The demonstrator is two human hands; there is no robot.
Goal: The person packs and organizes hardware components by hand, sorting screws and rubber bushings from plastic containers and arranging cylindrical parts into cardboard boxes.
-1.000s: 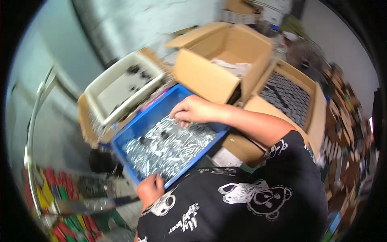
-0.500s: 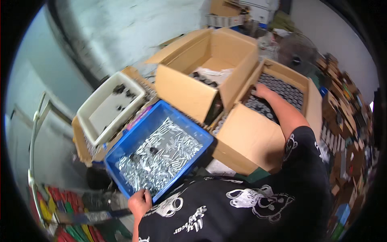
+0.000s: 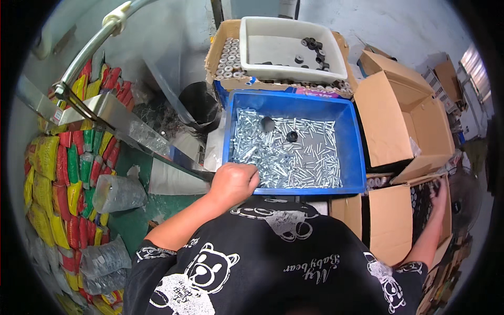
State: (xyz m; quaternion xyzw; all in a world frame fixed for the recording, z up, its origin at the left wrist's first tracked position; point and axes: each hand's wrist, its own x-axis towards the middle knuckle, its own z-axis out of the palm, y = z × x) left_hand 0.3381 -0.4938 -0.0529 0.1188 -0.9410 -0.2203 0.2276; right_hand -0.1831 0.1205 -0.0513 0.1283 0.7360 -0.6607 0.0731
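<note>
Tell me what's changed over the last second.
The right hand has moved from over the blue bin rightward to the open cardboard box of dark parts; whether it has taken hold of any is unclear. The view has swung round too, showing more of the coloured bags. Unchanged: the left hand at the bin's near-left corner; metal pins and two dark pieces inside.

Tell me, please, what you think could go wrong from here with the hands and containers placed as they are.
The curled left hand is at the near-left corner of the blue bin; a hard tug there might tip or spill the loose metal pins.

The right hand reaches into the right-hand carton, its forearm close to the side wall, so the cardboard edge might scrape it.
</note>
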